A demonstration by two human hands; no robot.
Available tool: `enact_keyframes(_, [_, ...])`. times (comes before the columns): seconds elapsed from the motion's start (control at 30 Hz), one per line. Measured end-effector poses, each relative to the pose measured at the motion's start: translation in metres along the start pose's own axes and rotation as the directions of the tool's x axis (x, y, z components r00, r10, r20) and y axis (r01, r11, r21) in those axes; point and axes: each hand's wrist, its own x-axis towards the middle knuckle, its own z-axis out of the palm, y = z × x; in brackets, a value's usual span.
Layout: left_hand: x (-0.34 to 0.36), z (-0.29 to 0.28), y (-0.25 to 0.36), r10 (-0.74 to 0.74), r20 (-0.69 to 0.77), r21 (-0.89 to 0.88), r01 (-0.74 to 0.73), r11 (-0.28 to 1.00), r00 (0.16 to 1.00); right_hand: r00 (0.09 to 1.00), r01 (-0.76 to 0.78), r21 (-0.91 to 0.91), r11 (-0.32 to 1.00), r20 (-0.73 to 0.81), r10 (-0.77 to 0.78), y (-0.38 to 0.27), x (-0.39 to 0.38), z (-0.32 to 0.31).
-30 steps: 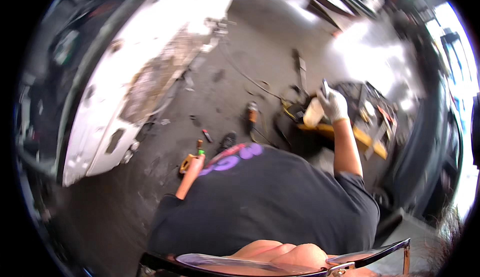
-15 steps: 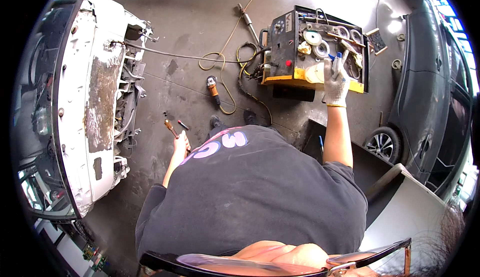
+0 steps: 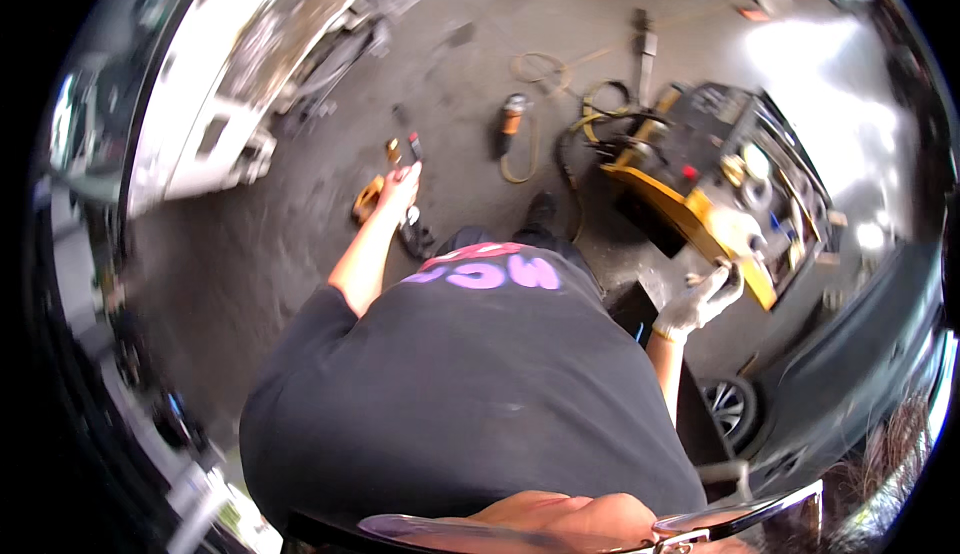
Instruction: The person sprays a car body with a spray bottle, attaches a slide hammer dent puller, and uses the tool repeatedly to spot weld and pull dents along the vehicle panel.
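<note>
My left hand (image 3: 400, 186) is bare and hangs at my side with the fingers loosely stretched, holding nothing. It hovers over small tools on the concrete floor (image 3: 300, 254): a yellow one (image 3: 367, 200) and short orange and dark pieces (image 3: 403, 148). My right hand (image 3: 705, 299) wears a white work glove and is at the near edge of a black and yellow tool cart (image 3: 700, 189). Its fingers are curled, and motion blur hides whether they hold anything. My black shirt with purple print fills the lower middle.
An orange and grey power tool (image 3: 512, 119) with its cord lies on the floor ahead, with coiled cables (image 3: 545, 69) beyond. A stripped white car body (image 3: 215, 114) stands at the left. A dark car with its wheel (image 3: 735, 406) is close on the right.
The view has swung, so the cart now sits further right and closer. My gloved right hand has dropped from the cart's top to its near edge. The left hand stays hanging.
</note>
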Motion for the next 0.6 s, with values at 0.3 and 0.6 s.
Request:
enact_keyframes(0.3, [-0.224, -0.114, 0.175, 0.373, -0.191, -0.222, -0.41, 0.885, 0.908, 0.013, 0.4, -0.69, 0.603, 0.662, 0.75, 0.113, -0.101, 0.114])
enact_keyframes(0.6, [-0.169, -0.247, -0.104, 0.245, -0.232, -0.853, -0.318, 0.413, 0.941, 0.018, 0.516, -0.511, 0.688, 0.809, 0.588, 0.283, -0.32, 0.225])
